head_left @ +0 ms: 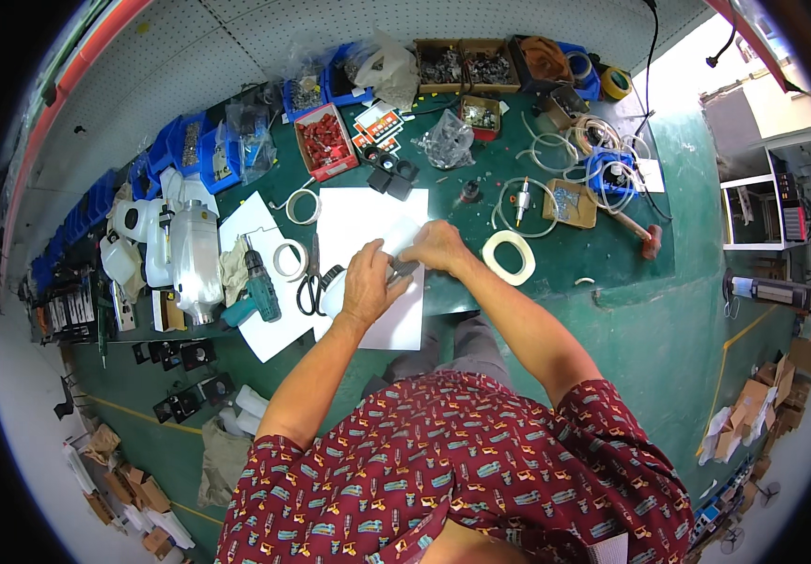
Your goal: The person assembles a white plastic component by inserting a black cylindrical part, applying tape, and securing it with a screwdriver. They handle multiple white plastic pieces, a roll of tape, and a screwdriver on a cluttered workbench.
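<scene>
Over white paper sheets [358, 211] at the bench's near edge, both my hands are close together around a white plastic container [332, 297] with a black cap. My left hand [366, 285] is closed on its side. The fingers of my right hand [435, 247] are bent over a pale translucent part [400, 235] at the far side; whether it belongs to the container I cannot tell. A small grey piece [403, 270] shows between the hands. Left of my left hand lie black-handled scissors [310, 293], a tape roll [290, 259] and a teal cordless drill [260, 287].
White plastic bottles and a silver metal canister [196, 258] stand at left. Blue bins [220, 158] and a box of red parts [324, 141] line the back. Right of my hands are a cream tape roll [509, 258], coiled clear tubing [556, 155] and a hammer [650, 242].
</scene>
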The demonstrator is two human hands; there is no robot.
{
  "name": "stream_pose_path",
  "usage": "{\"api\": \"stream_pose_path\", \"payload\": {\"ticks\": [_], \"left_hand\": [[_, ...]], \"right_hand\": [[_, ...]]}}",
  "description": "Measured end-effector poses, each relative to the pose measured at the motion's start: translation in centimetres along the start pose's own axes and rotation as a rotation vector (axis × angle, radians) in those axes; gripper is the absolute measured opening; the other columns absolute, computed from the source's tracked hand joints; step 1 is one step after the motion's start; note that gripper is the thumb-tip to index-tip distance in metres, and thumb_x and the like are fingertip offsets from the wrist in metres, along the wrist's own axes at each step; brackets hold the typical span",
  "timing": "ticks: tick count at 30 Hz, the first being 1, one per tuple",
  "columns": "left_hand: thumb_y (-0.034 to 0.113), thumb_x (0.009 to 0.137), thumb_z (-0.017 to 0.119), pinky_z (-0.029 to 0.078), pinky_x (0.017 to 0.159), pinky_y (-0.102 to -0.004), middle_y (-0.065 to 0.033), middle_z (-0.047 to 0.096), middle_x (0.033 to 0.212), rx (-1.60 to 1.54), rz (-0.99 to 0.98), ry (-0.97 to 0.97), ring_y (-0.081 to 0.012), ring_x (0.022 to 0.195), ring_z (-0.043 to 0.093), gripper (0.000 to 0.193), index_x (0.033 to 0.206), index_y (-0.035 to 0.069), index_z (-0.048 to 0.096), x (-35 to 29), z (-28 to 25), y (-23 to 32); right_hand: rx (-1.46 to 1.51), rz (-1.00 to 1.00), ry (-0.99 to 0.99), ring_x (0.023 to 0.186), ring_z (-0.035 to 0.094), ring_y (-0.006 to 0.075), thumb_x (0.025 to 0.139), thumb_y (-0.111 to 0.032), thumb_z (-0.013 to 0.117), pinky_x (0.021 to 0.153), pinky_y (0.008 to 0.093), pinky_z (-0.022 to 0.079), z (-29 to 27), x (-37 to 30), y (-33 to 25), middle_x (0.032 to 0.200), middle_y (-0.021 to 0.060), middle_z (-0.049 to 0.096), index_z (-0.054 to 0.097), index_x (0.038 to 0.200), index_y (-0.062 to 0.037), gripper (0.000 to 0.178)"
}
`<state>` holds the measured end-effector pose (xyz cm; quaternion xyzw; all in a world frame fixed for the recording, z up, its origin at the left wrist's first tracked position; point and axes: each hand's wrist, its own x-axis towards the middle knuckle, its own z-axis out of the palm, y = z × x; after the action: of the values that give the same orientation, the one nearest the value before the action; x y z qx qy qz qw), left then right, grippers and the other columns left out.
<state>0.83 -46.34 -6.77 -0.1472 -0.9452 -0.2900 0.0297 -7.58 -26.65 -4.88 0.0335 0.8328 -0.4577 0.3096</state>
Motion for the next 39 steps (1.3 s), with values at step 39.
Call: {"api": "stream_pose_path", "payload": {"ticks": [39], "left_hand": [[0.029,0.069,0.088,0.046,0.109,-0.0517,-0.0276,0.056,0.141,0.119,-0.162,-0.094,-0.0436,0.129,0.055,0.100,0.151,-0.006,0.043,1.4,1.2,1.6]], "right_hand": [[-0.155,-0.146,0.676,0.104,0.068,0.0319,0.085,-0.013,0.079,0.089,0.0442,0.056,-1.5,-6.1,18.0,0.107,0.0134,0.070,0.069,0.110,-0.0042,0.028]]}}
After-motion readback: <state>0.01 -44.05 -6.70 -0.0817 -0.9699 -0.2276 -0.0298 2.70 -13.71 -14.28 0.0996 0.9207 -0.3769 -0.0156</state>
